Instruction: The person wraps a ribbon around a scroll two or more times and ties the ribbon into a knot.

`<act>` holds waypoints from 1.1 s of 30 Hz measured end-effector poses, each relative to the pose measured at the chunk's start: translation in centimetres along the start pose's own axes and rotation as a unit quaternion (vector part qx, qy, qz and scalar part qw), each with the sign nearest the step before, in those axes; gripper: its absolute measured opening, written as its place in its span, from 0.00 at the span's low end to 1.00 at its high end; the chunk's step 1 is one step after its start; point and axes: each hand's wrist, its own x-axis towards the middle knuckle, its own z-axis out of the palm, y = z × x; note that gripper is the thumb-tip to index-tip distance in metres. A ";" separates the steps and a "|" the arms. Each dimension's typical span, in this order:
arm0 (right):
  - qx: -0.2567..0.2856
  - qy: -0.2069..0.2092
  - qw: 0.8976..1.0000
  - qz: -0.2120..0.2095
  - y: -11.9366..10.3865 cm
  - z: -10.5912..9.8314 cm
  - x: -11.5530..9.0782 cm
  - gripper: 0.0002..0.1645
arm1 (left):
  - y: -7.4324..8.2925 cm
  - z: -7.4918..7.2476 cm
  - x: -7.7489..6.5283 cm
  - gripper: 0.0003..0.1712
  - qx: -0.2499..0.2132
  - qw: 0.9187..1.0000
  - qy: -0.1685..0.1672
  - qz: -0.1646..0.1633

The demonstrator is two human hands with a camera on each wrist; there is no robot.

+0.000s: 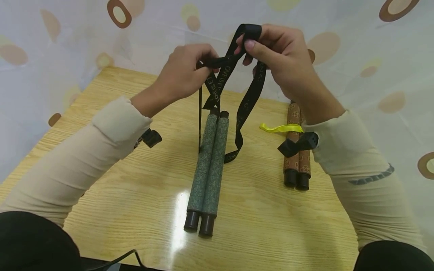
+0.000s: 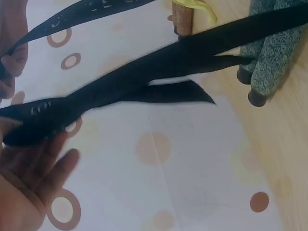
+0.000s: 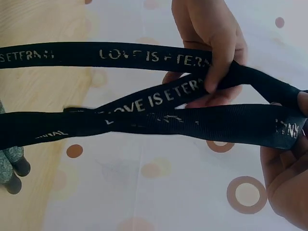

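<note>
Head view: the left hand pinches a flat black fabric ribbon with pale lettering; the right hand grips its top bend, both raised by the far end of two slim green-patterned cylindrical rolls lying near-to-far, left hand nearer.

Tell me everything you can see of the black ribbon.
The black ribbon looks like ribbed fabric with worn pale lettering including "LOVE IS". Its strands cross and twist loosely, and one slanted end hangs free. The left hand and right hand pinch it above the table; lower down it seems to pass beneath the green rolls.
</note>
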 end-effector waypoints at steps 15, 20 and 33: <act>0.009 0.039 0.999 0.032 0.4 -0.8 -0.6 0.08 | -2.1 -2.2 -0.8 0.09 -0.254 0.965 -0.069 -0.006; 0.003 0.046 0.998 0.035 0.4 -0.9 -1.0 0.09 | -2.6 -3.2 -1.2 0.06 -0.299 0.951 -0.071 -0.026; 0.066 0.103 0.989 0.080 0.9 -5.3 -4.8 0.07 | -6.3 -9.8 -2.9 0.06 -0.447 0.893 0.006 -0.046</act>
